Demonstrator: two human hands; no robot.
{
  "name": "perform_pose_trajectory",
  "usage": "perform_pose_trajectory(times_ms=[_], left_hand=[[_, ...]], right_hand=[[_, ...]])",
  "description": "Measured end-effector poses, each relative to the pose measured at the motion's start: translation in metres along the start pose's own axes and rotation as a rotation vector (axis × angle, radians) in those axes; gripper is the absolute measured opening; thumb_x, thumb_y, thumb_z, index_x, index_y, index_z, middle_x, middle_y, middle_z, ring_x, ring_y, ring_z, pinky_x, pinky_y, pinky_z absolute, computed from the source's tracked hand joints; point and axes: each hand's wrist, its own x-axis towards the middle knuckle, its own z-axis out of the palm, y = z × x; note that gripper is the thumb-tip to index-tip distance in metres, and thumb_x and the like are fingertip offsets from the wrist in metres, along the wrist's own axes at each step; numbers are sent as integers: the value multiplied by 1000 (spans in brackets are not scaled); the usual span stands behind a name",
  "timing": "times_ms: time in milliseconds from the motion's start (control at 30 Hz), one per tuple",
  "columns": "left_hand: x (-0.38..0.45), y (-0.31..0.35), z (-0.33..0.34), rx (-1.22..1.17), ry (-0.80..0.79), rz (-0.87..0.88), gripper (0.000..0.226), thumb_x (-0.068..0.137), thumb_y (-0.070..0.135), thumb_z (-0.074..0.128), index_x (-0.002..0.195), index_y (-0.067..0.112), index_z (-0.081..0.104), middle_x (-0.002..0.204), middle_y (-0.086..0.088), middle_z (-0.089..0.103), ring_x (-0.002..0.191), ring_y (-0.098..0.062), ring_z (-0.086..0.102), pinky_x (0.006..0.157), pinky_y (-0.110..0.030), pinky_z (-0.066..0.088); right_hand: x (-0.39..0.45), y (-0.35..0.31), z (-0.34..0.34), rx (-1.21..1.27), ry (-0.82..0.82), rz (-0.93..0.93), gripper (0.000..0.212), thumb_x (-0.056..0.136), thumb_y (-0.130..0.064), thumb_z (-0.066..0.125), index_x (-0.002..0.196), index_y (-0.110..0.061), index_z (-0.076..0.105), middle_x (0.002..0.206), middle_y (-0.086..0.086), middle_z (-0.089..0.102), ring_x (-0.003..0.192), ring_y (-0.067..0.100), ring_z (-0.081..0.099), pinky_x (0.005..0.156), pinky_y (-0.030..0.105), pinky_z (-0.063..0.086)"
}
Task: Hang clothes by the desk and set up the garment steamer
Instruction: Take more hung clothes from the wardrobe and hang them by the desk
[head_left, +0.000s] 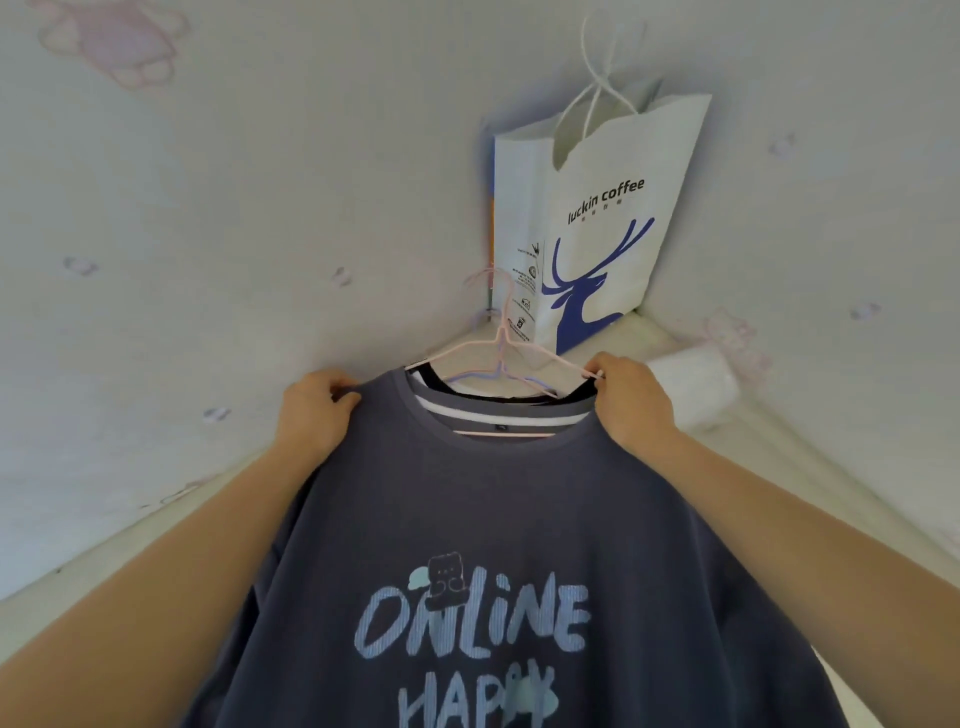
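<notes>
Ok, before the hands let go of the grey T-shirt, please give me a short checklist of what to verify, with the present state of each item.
1. Left hand grips the shoulder of the grey T-shirt: ok.
2. Right hand pinches the other shoulder together with the end of the pink hanger: ok.
3. Hanger sits inside the collar: ok, its bar shows through the neck opening.
4. Hanger hook rests on a rail or peg: cannot tell, the support is not visible.
5. Paper bag behind is apart from the hanger: cannot tell, the hook overlaps it in this view.
</notes>
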Motion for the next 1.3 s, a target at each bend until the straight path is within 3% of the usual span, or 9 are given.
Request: perform_pose_trajectory(times_ms=[233, 500, 600, 733, 933, 1167, 1300], left_hand=[[0, -12, 27, 171, 2, 17, 14, 92, 19, 57, 99, 13, 67, 109, -11, 61, 95, -34, 59, 81, -44, 50], [-8, -19, 37, 350, -6, 94, 25, 98, 20, 45, 107, 10, 65, 111, -8, 53, 95, -33, 56, 71, -42, 49], [-14, -16, 39, 461, -21, 115, 32, 98, 15, 39, 122, 12, 61, 117, -9, 54, 103, -33, 51, 76, -42, 45], [-29, -12, 41, 514, -5, 139, 38, 99, 24, 38, 133, 11, 50, 129, -10, 53, 111, -35, 48, 88, -46, 42], [-65, -11, 48, 598, -44, 273, 45, 96, 25, 47, 138, 11, 47, 142, -11, 46, 131, -36, 39, 108, -54, 29], [-129, -1, 57, 534, -167, 255, 52, 102, 35, 27, 151, 19, 23, 158, -3, 20, 146, -27, 13, 118, -49, 11], [-180, -7, 56, 600, -256, 319, 54, 101, 42, 21, 151, 20, 24, 158, -4, 22, 145, -28, 20, 116, -49, 14]], right_hand=[[0, 11, 22, -196, -46, -19, 28, 91, -1, 41, 111, -17, 55, 96, 11, 58, 90, 29, 49, 62, 34, 37], [-6, 16, 41, -228, -62, -37, 27, 93, -6, 42, 118, -14, 50, 104, 10, 54, 94, 28, 50, 67, 34, 37], [-7, 14, 39, -226, -106, -49, 28, 93, -6, 40, 120, -12, 49, 109, 12, 53, 99, 30, 50, 74, 37, 44], [-17, 14, 36, -233, -128, -73, 32, 95, -9, 39, 126, -9, 45, 120, 13, 51, 108, 32, 48, 87, 41, 44], [-54, 17, 34, -268, -134, -141, 56, 96, -13, 40, 148, -7, 22, 153, 13, 25, 140, 32, 23, 115, 42, 23], [-127, 13, 34, -275, -159, -130, 57, 102, -27, 30, 151, -8, 10, 159, 12, 11, 147, 30, 9, 120, 44, 10], [-186, 9, 40, -324, -181, -167, 63, 100, -29, 39, 151, -8, 10, 159, 13, 12, 146, 33, 10, 118, 46, 10]])
